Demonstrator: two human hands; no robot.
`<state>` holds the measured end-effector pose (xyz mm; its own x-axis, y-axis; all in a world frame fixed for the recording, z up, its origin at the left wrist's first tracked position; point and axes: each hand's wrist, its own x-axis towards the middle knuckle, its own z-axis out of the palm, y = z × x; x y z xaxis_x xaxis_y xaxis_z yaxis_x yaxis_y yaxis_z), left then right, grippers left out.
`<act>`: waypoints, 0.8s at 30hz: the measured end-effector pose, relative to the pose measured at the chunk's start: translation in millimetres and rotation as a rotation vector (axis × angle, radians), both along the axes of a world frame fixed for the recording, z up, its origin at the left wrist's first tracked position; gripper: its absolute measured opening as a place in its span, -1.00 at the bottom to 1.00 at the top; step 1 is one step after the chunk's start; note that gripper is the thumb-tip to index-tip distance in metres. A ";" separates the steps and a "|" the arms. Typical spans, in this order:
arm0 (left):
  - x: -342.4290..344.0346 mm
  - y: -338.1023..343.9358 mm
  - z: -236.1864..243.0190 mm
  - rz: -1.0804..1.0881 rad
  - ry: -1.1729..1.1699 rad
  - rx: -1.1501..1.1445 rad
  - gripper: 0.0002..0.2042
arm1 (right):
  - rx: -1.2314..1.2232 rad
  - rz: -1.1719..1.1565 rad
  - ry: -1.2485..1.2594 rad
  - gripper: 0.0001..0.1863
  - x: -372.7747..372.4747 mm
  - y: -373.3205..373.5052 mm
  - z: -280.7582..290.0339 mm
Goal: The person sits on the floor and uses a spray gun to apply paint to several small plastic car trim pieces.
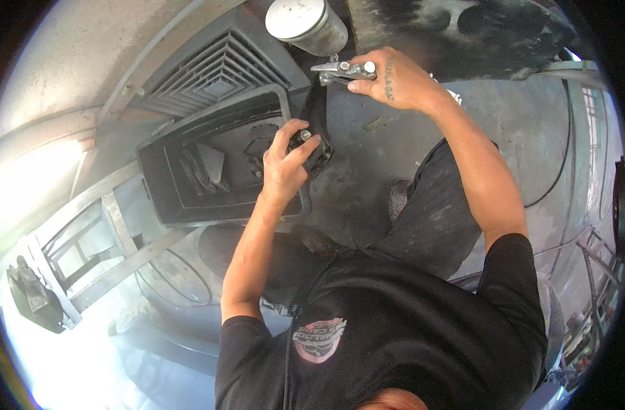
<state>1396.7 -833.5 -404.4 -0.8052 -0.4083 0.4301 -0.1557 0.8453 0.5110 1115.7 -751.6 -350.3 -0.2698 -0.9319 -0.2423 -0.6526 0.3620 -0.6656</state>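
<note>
My left hand (285,162) is closed round a dark part with a silver knob (306,135) at the right rim of a black plastic tub (163,198). Its fingers hide much of that part, so its kind is unclear. Higher up and to the right, my right hand (401,80) grips a metal plier-like tool (343,70). Two round silver ends show on it, and its narrow jaws point left, apart from the tub. Inside the tub lie dark angular pieces (213,167).
A grey louvred plastic panel (223,72) leans behind the tub. Past the tool stands a white-topped can (299,20), beside a dark stained sheet (456,41). A metal frame (124,229) is at left. A cable (565,150) runs along the concrete floor (367,143) at right.
</note>
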 end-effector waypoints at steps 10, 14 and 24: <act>-7.8 -0.6 -1.2 0.153 0.057 0.137 -0.59 | -0.043 0.060 -0.008 -0.49 -6.0 -1.7 -5.6; -34.7 -8.8 -15.5 0.207 0.085 0.246 -0.59 | -0.129 0.013 0.092 -0.35 -6.2 15.9 -1.0; -68.2 -29.7 -36.2 0.273 0.013 0.280 -0.57 | 0.175 0.061 -0.120 -0.32 -6.1 13.2 30.6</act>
<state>1328.5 -863.2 -440.6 -0.6461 -0.7095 0.2813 -0.3473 0.6015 0.7194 1109.6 -738.5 -319.7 -0.1738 -0.8866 -0.4287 -0.5966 0.4411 -0.6704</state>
